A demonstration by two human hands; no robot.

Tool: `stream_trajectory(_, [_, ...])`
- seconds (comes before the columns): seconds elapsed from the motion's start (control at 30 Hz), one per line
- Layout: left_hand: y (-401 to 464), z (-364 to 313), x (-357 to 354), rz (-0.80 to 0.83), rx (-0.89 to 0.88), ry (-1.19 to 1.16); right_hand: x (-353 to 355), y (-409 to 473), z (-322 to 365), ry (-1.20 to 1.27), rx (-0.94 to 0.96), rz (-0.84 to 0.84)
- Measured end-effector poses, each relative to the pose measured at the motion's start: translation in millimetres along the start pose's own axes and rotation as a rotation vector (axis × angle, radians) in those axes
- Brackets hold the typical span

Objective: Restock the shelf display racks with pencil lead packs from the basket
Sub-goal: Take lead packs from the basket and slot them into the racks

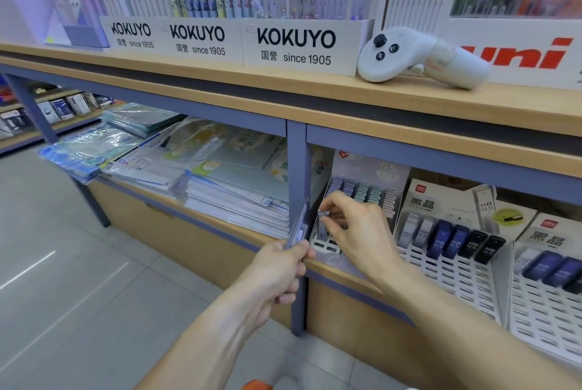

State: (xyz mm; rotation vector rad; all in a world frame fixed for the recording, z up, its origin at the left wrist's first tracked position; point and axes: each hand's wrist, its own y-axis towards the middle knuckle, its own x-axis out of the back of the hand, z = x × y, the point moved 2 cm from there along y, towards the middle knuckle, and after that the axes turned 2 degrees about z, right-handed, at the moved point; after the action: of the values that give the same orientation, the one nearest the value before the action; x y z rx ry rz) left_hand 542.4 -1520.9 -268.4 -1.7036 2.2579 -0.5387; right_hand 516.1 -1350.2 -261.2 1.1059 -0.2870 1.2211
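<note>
At the bottom edge an orange corner showed, possibly the basket, though too little was visible to be sure. Above it, the left hand gripped a small stack of pencil lead packs, fingers curled round their lower ends, held just in front of the blue shelf post. The right hand reached into the lower shelf, pinching a single pack between thumb and fingertips over the leftmost white slotted rack. That rack's front slots stood open, while rows of pastel packs filled its back.

The step in hand looked like seating one pack into a front slot. The next move would call for lining the pack upright with a slot and pressing it down, then drawing another from the left hand's stack.

To the right, a second rack held grey, blue and black HB packs with many slots open. Farther up, a white controller lay on the wooden upper shelf before the Kokuyo pen displays.
</note>
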Motion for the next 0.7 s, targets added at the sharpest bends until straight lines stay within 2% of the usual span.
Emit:
stream_trajectory(0.2, [-2.6,-2.9,-3.1,0.066,0.006,-0.044,-1.7,13.9,-2.0,-0.329,0.058,-0.040])
stream_trajectory(0.4, [-4.0,-4.4,-5.7,0.111,0.000,-0.077,1.6,14.1,-7.8,-0.409,0.036,0.063])
stream_trajectory(0.47, [-4.5,-4.4,-5.7,0.136,-0.002,-0.067,6.6,10.6,-4.7,-0.290,0.010,0.024])
stream_trajectory(0.53, [-5.7,-4.8,-6.6,0.186,-0.007,-0.040,19.7,6.9,3.2,0.046,-0.152,0.004])
stream_trajectory(0.6, [-7.6,-4.8,-8.2,0.244,-0.007,-0.007,28.5,3.6,13.8,0.470,-0.336,0.113])
stream_trajectory(0.63, [-8.7,-4.8,-9.5,0.271,-0.004,0.013,31.9,1.7,17.4,0.579,-0.376,0.167])
stream_trajectory(0.7, [-9.6,-4.2,-12.8,0.307,0.002,0.044,38.4,-1.8,18.7,0.637,-0.392,0.211])
